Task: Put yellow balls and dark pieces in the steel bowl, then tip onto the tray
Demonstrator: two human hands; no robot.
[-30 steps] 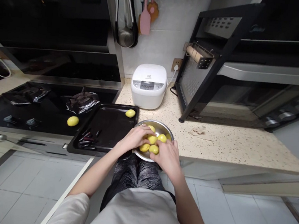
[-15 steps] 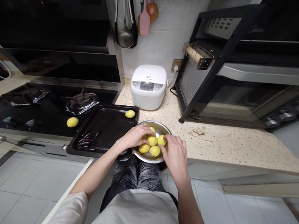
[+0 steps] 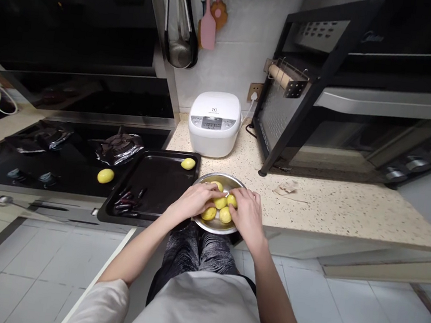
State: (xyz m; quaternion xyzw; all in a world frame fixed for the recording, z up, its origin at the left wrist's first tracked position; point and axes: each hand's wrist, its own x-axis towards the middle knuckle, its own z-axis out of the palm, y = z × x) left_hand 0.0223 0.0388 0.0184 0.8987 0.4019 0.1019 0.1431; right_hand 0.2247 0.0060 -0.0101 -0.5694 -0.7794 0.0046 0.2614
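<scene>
Several yellow lemons lie in a round metal bowl at the counter's front edge, just in front of my body. My right hand curls over the bowl's right side, thumb and fingers around one lemon. From the left, my left hand reaches over the rim, its fingers closed and bent over the lemons near the middle. Its fingertips come close to my right fingers, by a small pale spot I cannot identify. Whatever is under my left fingers is hidden.
Left of the bowl, a black baking tray holds a lemon and dark, slender pieces. Another lemon lies on the black stove. Behind stands a white rice cooker; a crumpled scrap lies right.
My right hand has shifted slightly left with its lemon. My left fingers have moved right and closed together, so both hands are nearer each other over the bowl.
</scene>
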